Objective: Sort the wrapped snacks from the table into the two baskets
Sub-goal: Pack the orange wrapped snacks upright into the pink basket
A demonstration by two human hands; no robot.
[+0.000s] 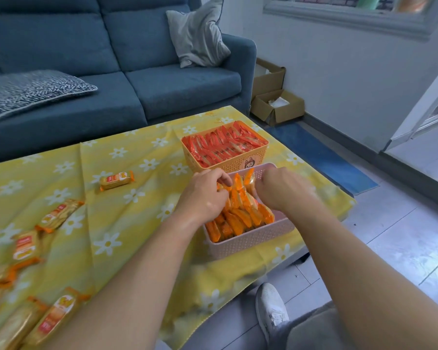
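Yellow flowered tablecloth before a blue sofa, loose snacks left. In the near pink basket, left hand pinching upright orange packets, right hand curled among them, grip hidden. Probably light, slippery, crushable: best pinched gently across the wrapper's middle.

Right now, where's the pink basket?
Head view: pink basket on the table, right side, directly in front of the orange basket; left hand and right hand in its snacks.
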